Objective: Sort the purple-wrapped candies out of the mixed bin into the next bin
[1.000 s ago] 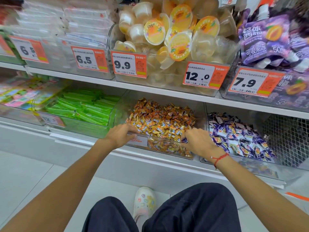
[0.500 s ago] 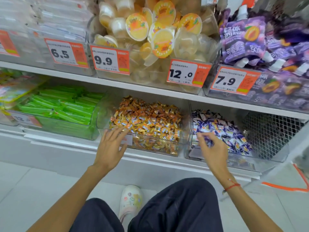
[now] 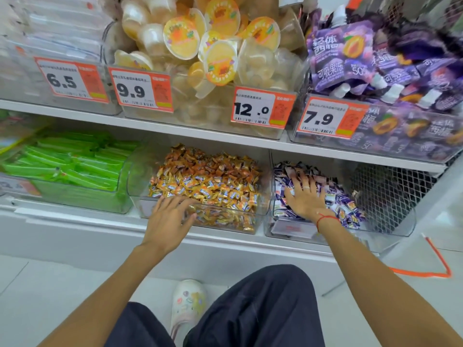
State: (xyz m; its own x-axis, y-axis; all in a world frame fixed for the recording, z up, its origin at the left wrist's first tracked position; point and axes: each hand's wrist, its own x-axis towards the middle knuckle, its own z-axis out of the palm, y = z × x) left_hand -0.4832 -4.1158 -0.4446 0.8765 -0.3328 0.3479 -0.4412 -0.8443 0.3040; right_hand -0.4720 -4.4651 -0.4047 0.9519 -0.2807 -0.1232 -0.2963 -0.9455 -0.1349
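A clear bin (image 3: 140, 186) on the lower shelf holds a heap of orange-wrapped candies (image 3: 208, 179). To its right stands a second clear bin (image 3: 390, 226) with purple-wrapped candies (image 3: 343, 209). My left hand (image 3: 167, 219) rests at the front rim of the orange bin with its fingers spread and relaxed, nothing visibly in it. My right hand (image 3: 304, 196) lies flat on the purple pile, fingers straight and spread, palm down. A red string circles that wrist.
A bin of green packets (image 3: 70, 164) sits left of the orange bin. The upper shelf carries jelly cups (image 3: 200, 43) and purple pouches (image 3: 350, 53) behind price tags. Wire mesh (image 3: 390, 191) backs the purple bin. My knee and a white shoe (image 3: 188, 304) are below.
My right hand moved from the orange bin's right front corner over to the purple bin and now lies spread on the pile. My left hand stayed at the orange bin's front. The view shifted right.
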